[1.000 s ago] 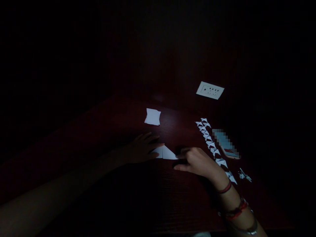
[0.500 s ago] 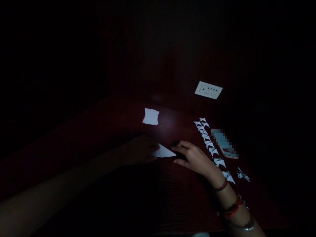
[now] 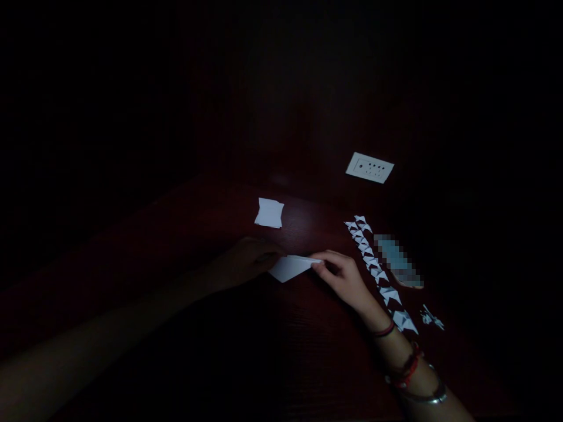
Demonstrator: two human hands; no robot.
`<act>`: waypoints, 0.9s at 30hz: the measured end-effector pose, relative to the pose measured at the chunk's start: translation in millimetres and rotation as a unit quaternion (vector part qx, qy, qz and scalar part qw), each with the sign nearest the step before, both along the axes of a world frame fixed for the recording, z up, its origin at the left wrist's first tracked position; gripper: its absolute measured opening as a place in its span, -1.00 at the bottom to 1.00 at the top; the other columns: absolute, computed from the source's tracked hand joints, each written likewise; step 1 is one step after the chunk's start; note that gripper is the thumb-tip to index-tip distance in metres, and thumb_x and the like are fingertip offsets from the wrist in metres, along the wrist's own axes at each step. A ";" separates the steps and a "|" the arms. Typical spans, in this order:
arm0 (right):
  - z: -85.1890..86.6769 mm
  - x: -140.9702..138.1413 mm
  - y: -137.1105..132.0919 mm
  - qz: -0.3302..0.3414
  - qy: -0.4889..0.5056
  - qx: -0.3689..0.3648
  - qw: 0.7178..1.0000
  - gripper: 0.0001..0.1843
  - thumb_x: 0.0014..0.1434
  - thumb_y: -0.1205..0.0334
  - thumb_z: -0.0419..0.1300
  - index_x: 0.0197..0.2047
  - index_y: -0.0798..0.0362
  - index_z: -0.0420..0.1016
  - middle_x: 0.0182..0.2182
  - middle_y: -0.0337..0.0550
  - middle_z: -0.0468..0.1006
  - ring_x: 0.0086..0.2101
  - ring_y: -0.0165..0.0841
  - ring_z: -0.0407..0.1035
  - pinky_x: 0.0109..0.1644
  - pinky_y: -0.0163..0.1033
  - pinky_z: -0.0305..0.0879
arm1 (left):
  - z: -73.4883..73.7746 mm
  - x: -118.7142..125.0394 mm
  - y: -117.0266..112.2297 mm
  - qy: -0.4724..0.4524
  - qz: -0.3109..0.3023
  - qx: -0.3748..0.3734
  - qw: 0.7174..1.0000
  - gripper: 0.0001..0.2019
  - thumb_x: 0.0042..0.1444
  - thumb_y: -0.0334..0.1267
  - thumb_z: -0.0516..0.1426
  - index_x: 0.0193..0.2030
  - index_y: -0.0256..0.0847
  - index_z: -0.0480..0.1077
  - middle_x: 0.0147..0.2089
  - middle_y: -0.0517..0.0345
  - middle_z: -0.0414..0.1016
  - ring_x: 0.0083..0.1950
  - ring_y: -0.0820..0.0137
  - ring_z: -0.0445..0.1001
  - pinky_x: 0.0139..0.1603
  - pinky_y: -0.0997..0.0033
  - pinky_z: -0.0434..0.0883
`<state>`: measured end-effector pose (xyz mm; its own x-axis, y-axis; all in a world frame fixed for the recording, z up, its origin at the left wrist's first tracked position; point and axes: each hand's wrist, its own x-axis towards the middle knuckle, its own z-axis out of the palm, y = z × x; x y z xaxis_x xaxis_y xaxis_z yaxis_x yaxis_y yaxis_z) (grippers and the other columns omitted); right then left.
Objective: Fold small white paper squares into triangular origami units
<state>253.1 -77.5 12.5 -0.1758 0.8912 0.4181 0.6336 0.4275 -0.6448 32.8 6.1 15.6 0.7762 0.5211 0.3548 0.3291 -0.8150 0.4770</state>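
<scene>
Paper [image 3: 290, 268], part-folded and half in shadow

From the head view, the only one, I see the sheet stretched between my two hands, over the dark red tabletop [image 3: 308, 340]; I can't tell whether its near corner touches the wood. A straight fold runs along the far edge, and a blunt point faces back toward me. My right hand [image 3: 341, 272] pinches the right-hand tip, thumb and forefinger nearly together. My left hand [image 3: 248, 258] lies in deep shadow, fingers bent round the other end; I can't tell how tightly they hold it.

The dim light is my main worry: pressing along a line I can barely see could set a crease crooked. If I pull harder with one hand than the other, the layers might slip along that far edge, and a loose left grip could let its end spring open.

Beyond my left hand sits a stack of white squares [image 3: 269, 213]; a careless outward reach could scatter it. My right forearm runs close beside a row of small folded pieces [image 3: 373, 266], so a swinging bracelet [image 3: 433, 400] might nudge the nearest ones askew. Past them lie a phone [image 3: 398, 261] and a small white tangle [image 3: 431, 317] I can't make out.
</scene>
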 end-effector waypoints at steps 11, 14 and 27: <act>-18.3 -2.1 3.4 0.005 -0.004 -0.142 0.990 -0.78 0.01 0.32 0.16 -0.21 0.13 0.47 -0.39 -0.19 0.47 -0.38 -0.42 0.32 -0.26 -0.31 0.24 | -22.2 4.2 2.1 0.049 -0.079 -0.138 0.986 -0.76 0.12 -0.24 -0.01 -0.09 -0.22 0.33 -0.24 0.15 0.43 -0.26 0.42 0.40 -0.29 0.51 0.27; -18.2 -2.4 2.6 0.016 -0.060 -0.118 0.991 -0.79 0.02 0.37 0.14 -0.22 0.10 0.48 -0.39 -0.19 0.45 -0.38 -0.43 0.30 -0.27 -0.31 0.23 | -26.7 9.7 -0.9 0.035 -0.081 -0.074 0.993 -0.73 0.06 -0.19 0.06 -0.11 -0.25 0.35 -0.22 0.12 0.39 -0.20 0.38 0.36 -0.20 0.44 0.26; -14.2 -4.2 2.8 0.039 -0.076 -0.109 0.990 -0.84 -0.02 0.51 0.14 -0.37 0.11 0.46 -0.40 -0.20 0.42 -0.37 -0.45 0.29 -0.28 -0.34 0.22 | -36.2 21.0 -6.1 0.022 -0.053 -0.017 0.998 -0.83 0.04 -0.22 0.07 -0.24 -0.23 0.36 -0.21 0.12 0.34 -0.14 0.35 0.29 -0.12 0.37 0.20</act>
<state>249.0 -74.7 -1.7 -0.2931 0.9390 0.1798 0.7015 0.3390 -0.6268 53.7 0.0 -20.6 0.8424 0.4453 0.3034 0.2622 -0.8306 0.4912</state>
